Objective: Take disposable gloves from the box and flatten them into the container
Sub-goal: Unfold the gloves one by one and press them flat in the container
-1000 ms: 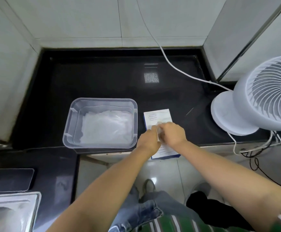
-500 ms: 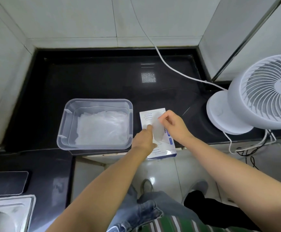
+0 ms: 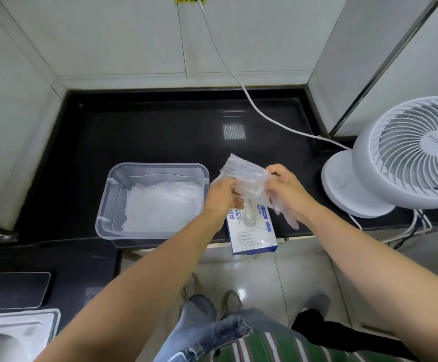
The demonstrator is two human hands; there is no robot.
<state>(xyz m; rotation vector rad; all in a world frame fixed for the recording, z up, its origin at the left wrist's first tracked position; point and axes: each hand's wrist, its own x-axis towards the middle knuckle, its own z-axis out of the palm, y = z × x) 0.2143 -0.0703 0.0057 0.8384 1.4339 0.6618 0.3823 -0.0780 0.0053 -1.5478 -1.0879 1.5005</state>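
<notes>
A thin clear disposable glove (image 3: 246,176) hangs in the air above the white and blue glove box (image 3: 254,236). My left hand (image 3: 224,195) pinches its left side and my right hand (image 3: 285,189) grips its right side, with the film spread between them. The box lies flat at the counter's front edge, its near end jutting past the edge. Left of the box stands a clear plastic container (image 3: 113,205) with a layer of flattened clear gloves (image 3: 163,205) on its bottom.
A white desk fan (image 3: 405,158) stands at the right on the black counter (image 3: 147,137), its white cable (image 3: 241,84) running up the tiled wall. A dark tablet-like slab (image 3: 14,290) and a metal sink (image 3: 11,333) are at lower left.
Both hands have lifted from the box and drawn a glove out; it is now held up and spread between them above the box.
</notes>
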